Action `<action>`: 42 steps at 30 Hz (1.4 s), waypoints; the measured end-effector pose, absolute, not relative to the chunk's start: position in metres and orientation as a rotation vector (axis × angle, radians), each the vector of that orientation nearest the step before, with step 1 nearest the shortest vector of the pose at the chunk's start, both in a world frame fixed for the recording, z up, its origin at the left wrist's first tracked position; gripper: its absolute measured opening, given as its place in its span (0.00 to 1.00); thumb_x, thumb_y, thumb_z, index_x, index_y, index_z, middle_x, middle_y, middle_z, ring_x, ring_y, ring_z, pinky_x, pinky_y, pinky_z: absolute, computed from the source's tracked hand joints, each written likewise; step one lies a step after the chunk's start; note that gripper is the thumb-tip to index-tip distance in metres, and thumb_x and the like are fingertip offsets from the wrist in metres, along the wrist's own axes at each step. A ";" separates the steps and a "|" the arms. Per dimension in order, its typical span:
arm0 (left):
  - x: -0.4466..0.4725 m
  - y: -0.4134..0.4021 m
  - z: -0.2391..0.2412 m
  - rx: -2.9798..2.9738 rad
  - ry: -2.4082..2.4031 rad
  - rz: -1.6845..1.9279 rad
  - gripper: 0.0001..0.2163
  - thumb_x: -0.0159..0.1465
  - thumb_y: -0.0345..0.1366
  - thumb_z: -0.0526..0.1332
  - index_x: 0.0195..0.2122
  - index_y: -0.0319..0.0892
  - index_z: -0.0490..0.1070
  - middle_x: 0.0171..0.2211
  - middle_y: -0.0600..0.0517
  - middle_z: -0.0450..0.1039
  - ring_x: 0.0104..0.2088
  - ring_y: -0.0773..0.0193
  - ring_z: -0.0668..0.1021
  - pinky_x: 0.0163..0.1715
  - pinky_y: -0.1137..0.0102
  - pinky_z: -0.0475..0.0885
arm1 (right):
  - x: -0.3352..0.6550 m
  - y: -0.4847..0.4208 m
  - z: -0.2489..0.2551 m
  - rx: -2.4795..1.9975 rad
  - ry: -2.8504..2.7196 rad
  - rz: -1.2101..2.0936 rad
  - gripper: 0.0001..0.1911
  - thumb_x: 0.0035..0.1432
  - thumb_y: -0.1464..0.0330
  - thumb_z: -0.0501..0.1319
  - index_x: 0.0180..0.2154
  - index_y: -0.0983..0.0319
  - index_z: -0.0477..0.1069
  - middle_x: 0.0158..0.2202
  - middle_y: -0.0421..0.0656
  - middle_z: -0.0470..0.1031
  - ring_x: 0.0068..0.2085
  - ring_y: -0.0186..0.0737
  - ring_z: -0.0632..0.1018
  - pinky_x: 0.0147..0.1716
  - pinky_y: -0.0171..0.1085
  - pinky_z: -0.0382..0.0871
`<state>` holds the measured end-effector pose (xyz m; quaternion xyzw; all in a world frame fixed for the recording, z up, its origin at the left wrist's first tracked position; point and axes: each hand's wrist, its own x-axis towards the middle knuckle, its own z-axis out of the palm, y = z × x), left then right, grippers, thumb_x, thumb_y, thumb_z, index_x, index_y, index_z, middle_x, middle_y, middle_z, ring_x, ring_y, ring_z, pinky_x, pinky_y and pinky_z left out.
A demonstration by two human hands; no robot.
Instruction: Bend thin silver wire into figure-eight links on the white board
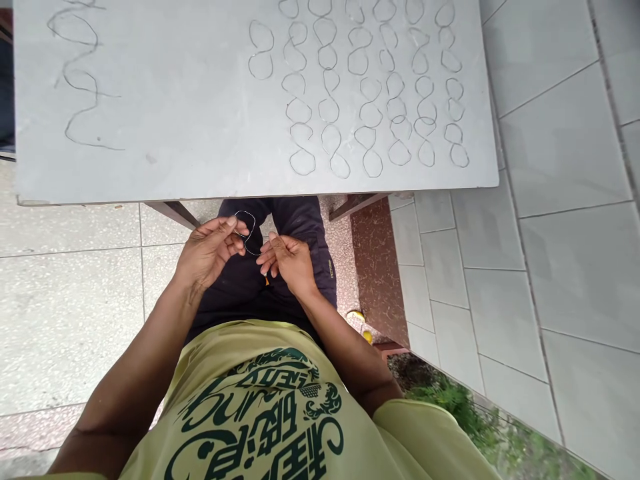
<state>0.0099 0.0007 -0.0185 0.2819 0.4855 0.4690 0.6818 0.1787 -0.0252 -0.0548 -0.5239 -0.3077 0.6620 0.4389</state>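
A thin wire [254, 223], bent into a loop with a curved tail, is held above my lap, just off the table's near edge. My left hand [213, 250] pinches the loop's side between thumb and forefinger. At the tail's other end, my right hand [287, 260] closes thumb and fingers on the wire. On the grey table [185, 120] lie several wire figure-eights [303, 150] in rows toward the right. Wavy uncut-looking wires [95, 90] lie at the table's left side.
A tiled wall [565, 167] runs along the right, close to the table's end. Table legs [173, 215] stand on either side of my knees. A small yellow object [367, 337] lies on the floor at right, near green plants [450, 400].
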 end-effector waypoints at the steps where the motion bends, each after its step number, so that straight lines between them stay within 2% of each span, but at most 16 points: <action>1: 0.009 0.002 -0.020 0.622 1.065 1.044 0.10 0.61 0.41 0.73 0.35 0.38 0.81 0.33 0.50 0.78 0.27 0.68 0.77 0.28 0.71 0.76 | 0.179 -0.025 -0.056 -1.283 -0.741 1.666 0.28 0.60 0.43 0.63 0.29 0.63 0.73 0.22 0.43 0.80 0.17 0.34 0.77 0.12 0.30 0.61; 4: 0.003 0.005 -0.020 0.636 1.039 1.012 0.10 0.61 0.41 0.73 0.35 0.38 0.81 0.26 0.52 0.74 0.26 0.67 0.76 0.26 0.71 0.76 | 0.182 -0.026 -0.059 -1.247 -0.655 1.694 0.28 0.57 0.43 0.65 0.29 0.63 0.73 0.22 0.44 0.80 0.17 0.35 0.77 0.11 0.30 0.61; 8: -0.007 0.010 -0.016 0.699 1.068 0.919 0.10 0.61 0.40 0.73 0.35 0.37 0.81 0.24 0.52 0.71 0.23 0.68 0.73 0.23 0.70 0.74 | 0.185 -0.026 -0.063 -1.226 -0.558 1.677 0.27 0.57 0.45 0.67 0.29 0.63 0.74 0.22 0.44 0.80 0.19 0.37 0.79 0.12 0.30 0.62; 17: -0.006 0.018 -0.018 0.680 1.082 0.877 0.12 0.60 0.41 0.74 0.36 0.36 0.81 0.24 0.52 0.72 0.22 0.69 0.73 0.23 0.71 0.73 | 0.180 -0.031 -0.063 -1.089 -0.544 1.756 0.21 0.55 0.50 0.72 0.32 0.61 0.73 0.25 0.40 0.79 0.22 0.34 0.78 0.16 0.30 0.67; 22: 0.000 0.018 -0.019 0.670 1.099 0.900 0.13 0.59 0.42 0.74 0.36 0.36 0.81 0.26 0.50 0.75 0.26 0.65 0.77 0.26 0.70 0.76 | 0.180 -0.035 -0.058 -0.971 -0.593 1.943 0.19 0.56 0.53 0.72 0.36 0.62 0.76 0.27 0.39 0.78 0.23 0.32 0.76 0.18 0.30 0.66; 25: -0.002 0.016 -0.020 0.704 1.124 0.865 0.14 0.59 0.44 0.74 0.37 0.36 0.81 0.26 0.50 0.76 0.24 0.66 0.77 0.27 0.69 0.77 | 0.179 -0.036 -0.057 -0.929 -0.628 2.015 0.19 0.56 0.53 0.72 0.35 0.63 0.77 0.26 0.39 0.78 0.21 0.31 0.76 0.18 0.30 0.66; 31: -0.023 0.015 -0.017 0.762 1.181 0.833 0.14 0.59 0.44 0.74 0.36 0.37 0.82 0.26 0.50 0.76 0.22 0.66 0.76 0.23 0.69 0.75 | 0.183 -0.033 -0.063 -1.014 -0.542 1.980 0.22 0.51 0.52 0.75 0.33 0.64 0.77 0.25 0.40 0.78 0.20 0.32 0.75 0.14 0.30 0.64; 34: -0.030 0.014 -0.015 0.770 1.174 0.831 0.13 0.59 0.43 0.75 0.37 0.38 0.82 0.27 0.49 0.77 0.21 0.68 0.75 0.21 0.71 0.73 | 0.184 -0.033 -0.063 -1.049 -0.579 1.960 0.22 0.52 0.51 0.74 0.32 0.64 0.76 0.24 0.40 0.78 0.20 0.32 0.75 0.14 0.29 0.64; 39: -0.021 0.009 -0.021 0.723 1.104 0.701 0.16 0.56 0.39 0.77 0.44 0.39 0.83 0.28 0.50 0.76 0.22 0.71 0.74 0.20 0.76 0.68 | 0.178 -0.035 -0.056 -1.110 -0.710 1.876 0.21 0.55 0.50 0.71 0.31 0.62 0.75 0.23 0.37 0.77 0.18 0.30 0.74 0.15 0.29 0.63; 42: -0.014 0.005 -0.026 0.739 1.041 0.666 0.16 0.55 0.38 0.77 0.43 0.39 0.83 0.28 0.50 0.77 0.23 0.71 0.74 0.22 0.75 0.69 | 0.177 -0.036 -0.052 -1.110 -0.706 1.881 0.21 0.54 0.50 0.71 0.31 0.62 0.74 0.23 0.37 0.77 0.18 0.30 0.73 0.15 0.29 0.63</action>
